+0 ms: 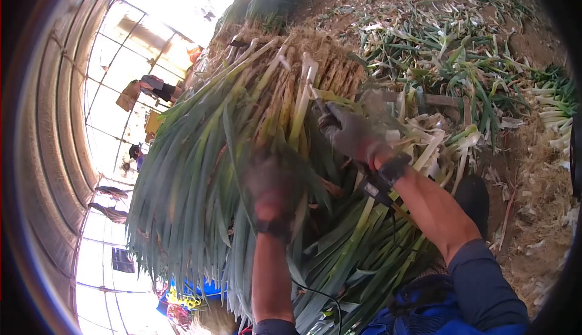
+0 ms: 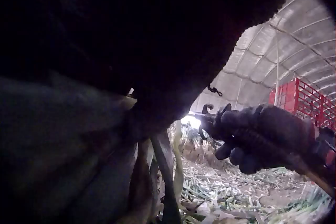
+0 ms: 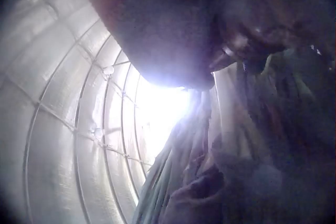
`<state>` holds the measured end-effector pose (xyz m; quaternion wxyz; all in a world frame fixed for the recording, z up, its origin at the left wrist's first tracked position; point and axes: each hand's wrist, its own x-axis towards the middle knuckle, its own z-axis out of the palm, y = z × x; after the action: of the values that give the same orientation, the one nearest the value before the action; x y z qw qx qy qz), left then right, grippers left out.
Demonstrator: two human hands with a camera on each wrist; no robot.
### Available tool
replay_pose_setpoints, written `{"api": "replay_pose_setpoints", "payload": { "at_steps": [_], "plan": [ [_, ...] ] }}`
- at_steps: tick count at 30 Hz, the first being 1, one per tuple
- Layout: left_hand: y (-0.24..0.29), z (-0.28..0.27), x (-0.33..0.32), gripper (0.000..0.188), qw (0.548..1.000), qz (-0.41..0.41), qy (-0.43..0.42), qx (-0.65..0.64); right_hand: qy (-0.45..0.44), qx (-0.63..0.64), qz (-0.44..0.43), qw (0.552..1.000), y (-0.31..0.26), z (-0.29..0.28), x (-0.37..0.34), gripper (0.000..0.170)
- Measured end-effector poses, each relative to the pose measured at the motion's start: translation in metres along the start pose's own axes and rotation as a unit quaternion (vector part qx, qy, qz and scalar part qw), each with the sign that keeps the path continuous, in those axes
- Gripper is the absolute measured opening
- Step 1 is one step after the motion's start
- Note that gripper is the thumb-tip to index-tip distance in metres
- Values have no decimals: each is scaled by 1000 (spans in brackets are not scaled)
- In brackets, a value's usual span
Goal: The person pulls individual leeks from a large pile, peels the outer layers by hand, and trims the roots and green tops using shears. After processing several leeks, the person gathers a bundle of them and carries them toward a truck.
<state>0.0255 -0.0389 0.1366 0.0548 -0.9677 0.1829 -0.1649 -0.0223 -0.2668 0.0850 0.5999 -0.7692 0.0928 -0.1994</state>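
Note:
My gloved left hand (image 1: 270, 180), blurred in the head view, grips a leek (image 1: 299, 114) among the green leaves; its pale stem points up and away. In the left wrist view that hand is a dark shape with leaves (image 2: 167, 176) hanging below it. My gloved right hand (image 1: 350, 134) holds a dark blow gun (image 1: 322, 106), its thin tip close to the leek's white end. From the left wrist view, the gun's hook (image 2: 208, 108) shows above the fingers. A big pile of leeks (image 1: 200, 129), roots away from me, lies under and left of my hands.
Stripped leaves (image 1: 442, 50) litter the soil at the far right. More leeks (image 1: 364, 238) lie near my body, and pale-stemmed ones (image 1: 555, 114) at the right edge. A dark cable (image 1: 321, 292) runs by my left forearm. Red crates (image 2: 299, 98) stand behind; another person (image 1: 159, 86) is far left.

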Motion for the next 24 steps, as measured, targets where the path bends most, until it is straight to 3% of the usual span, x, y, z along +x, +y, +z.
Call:
{"api": "replay_pose_setpoints", "payload": {
  "at_steps": [2, 8, 11, 14, 17, 21, 24],
  "plan": [
    [5, -5, -1, 48, 1000, -17, -20, 8, -15, 7, 7, 1000, -6, -11, -2, 62],
    [16, -6, -8, 47, 995, 10, 85, -59, -99, 14, -1, 995, -4, -18, -67, 64],
    [15, -12, -12, 48, 995, 50, 75, -34, -62, -26, 28, 997, -5, -12, -43, 66],
    [15, -8, -14, 46, 996, 24, 78, -31, -15, -10, 24, 1000, 5, -10, -1, 66],
    [4, 9, -11, 43, 989, 61, 130, 40, 16, -44, -6, 999, 17, -8, 23, 65],
    [7, 1, -15, 41, 985, 108, 122, 62, -24, -83, 1, 996, 10, -14, 18, 62],
    [6, 9, -11, 40, 996, 48, 77, 11, -16, -36, 11, 999, 13, -13, 11, 59]
  ]
}}
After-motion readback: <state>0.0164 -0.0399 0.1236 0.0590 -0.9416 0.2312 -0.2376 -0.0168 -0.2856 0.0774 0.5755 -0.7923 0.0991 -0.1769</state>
